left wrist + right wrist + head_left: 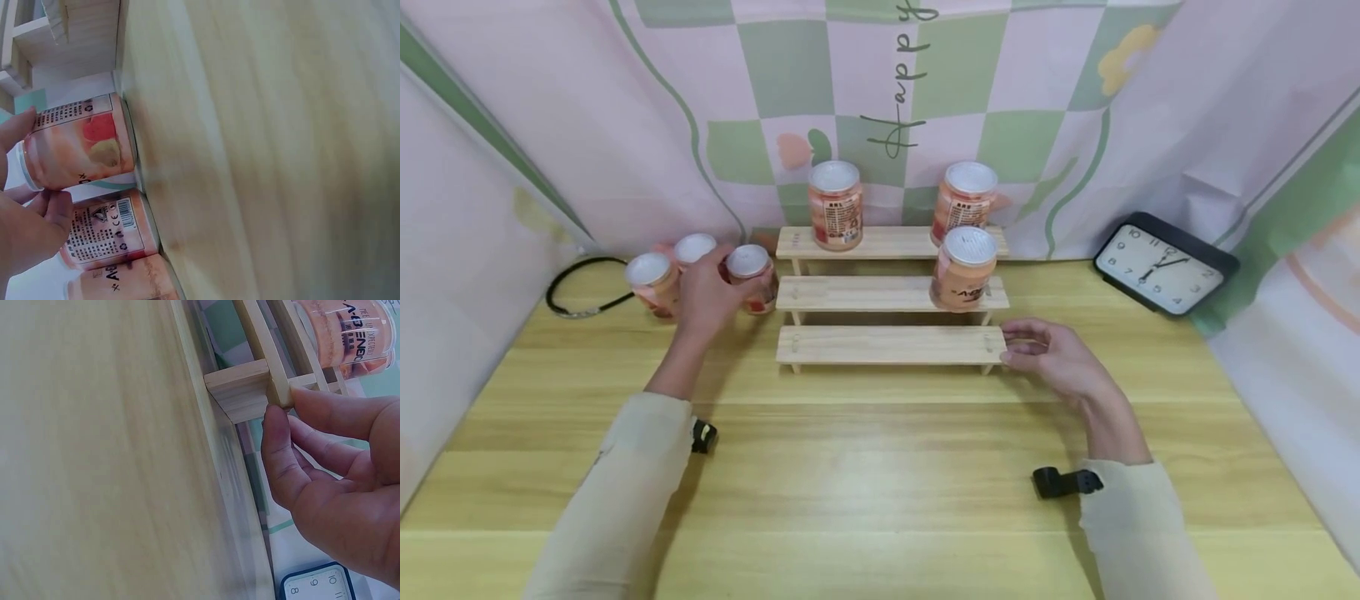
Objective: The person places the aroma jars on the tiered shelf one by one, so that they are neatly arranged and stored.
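My left hand [706, 290] holds a peach-coloured can [752, 275] just left of the wooden rack, thumb on one side and fingers on the other. In the left wrist view that can [84, 140] stands upright on the table. Two similar cans, one at the left [653, 287] and one behind the hand [695, 247], stand close by. At the other side, my right hand [1060, 360] pinches the right end of the lowest step of the three-step wooden rack [887, 344]; the right wrist view shows thumb and fingertips at the board's corner [279, 390].
On the top step stand a can at the left [837, 207] and one at the right [964, 200]. Another can [964, 271] sits on the middle step's right end. A black clock [1163, 265] lies tilted at the right, a black cord loop [561, 287] at the far left. Patterned cloth [790, 75] hangs behind.
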Available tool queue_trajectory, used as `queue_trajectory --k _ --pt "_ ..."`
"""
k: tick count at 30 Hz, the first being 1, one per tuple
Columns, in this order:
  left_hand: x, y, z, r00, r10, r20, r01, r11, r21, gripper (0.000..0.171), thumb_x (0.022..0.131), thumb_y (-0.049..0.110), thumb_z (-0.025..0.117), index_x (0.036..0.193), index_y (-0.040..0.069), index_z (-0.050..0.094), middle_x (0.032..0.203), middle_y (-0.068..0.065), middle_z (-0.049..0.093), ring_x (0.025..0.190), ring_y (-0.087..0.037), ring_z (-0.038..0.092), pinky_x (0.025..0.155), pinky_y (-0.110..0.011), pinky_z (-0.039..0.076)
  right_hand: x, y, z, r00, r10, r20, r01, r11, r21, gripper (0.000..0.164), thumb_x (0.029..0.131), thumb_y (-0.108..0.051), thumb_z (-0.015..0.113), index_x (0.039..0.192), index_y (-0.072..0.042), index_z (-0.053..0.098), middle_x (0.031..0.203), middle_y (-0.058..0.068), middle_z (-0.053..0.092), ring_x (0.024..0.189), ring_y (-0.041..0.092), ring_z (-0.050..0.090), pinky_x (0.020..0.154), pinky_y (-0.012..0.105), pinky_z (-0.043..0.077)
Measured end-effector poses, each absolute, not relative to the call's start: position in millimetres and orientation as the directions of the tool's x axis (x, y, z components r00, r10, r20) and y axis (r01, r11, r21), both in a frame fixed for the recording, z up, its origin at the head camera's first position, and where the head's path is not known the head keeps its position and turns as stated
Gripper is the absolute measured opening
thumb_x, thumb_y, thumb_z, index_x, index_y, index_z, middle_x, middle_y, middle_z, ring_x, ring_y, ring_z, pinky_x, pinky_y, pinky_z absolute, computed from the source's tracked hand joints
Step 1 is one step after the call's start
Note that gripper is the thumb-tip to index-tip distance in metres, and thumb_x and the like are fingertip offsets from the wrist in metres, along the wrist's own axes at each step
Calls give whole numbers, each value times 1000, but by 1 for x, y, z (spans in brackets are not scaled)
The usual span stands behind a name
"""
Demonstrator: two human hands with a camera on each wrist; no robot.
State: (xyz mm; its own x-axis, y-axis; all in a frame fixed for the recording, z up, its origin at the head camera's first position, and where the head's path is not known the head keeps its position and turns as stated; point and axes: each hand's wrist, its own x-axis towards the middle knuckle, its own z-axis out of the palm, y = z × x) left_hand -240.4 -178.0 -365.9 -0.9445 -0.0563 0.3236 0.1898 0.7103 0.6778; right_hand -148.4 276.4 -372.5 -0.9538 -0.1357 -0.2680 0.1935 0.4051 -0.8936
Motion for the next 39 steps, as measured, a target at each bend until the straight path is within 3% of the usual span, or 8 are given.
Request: queue_trajectory --k 4,13,19,30,39 --pt "-242 -177 -368 -946 -84 313 182 662 727 50 84 24 85 123 -2 66 116 -23 68 104 -38 61 87 -49 46 -148 276 -372 -955 -131 -267 194 403 -894 59 96 0 65 149 5 40 146 25 45 124 34 51 90 23 53" --pt "-241 -178 -367 -966 -121 229 131 534 835 61 83 22 86 133 -4 62 122 -23 66 105 -30 60 80 -26 43 -147 277 -372 -956 -128 -264 192 407 -893 60 95 -1 66 150 5 40 147 25 45 125 34 50 90 23 53" --pt "-237 -179 -363 -963 -124 240 155 476 866 62 82 16 86 134 -7 61 122 -25 65 101 -26 59 77 -20 43 -147 277 -372 -957 -131 -257 186 404 -896 60 96 -1 66 149 6 40 147 26 45 126 36 50 90 23 53" --pt "-225 -183 -347 -964 -113 240 172 425 889 65 83 17 86 138 -3 59 130 -20 63 109 -28 63 86 -20 51 -147 276 -372 -954 -131 -269 196 405 -893 60 96 0 65 149 5 40 147 25 44 125 35 50 90 23 53" --pt "-211 -184 -330 -967 -67 244 196 410 891 67 83 20 87 139 -1 59 134 -16 61 107 -22 63 85 -17 51 -147 275 -371 -954 -132 -269 197 402 -894 58 96 0 64 148 5 41 146 25 44 124 34 50 90 23 53"
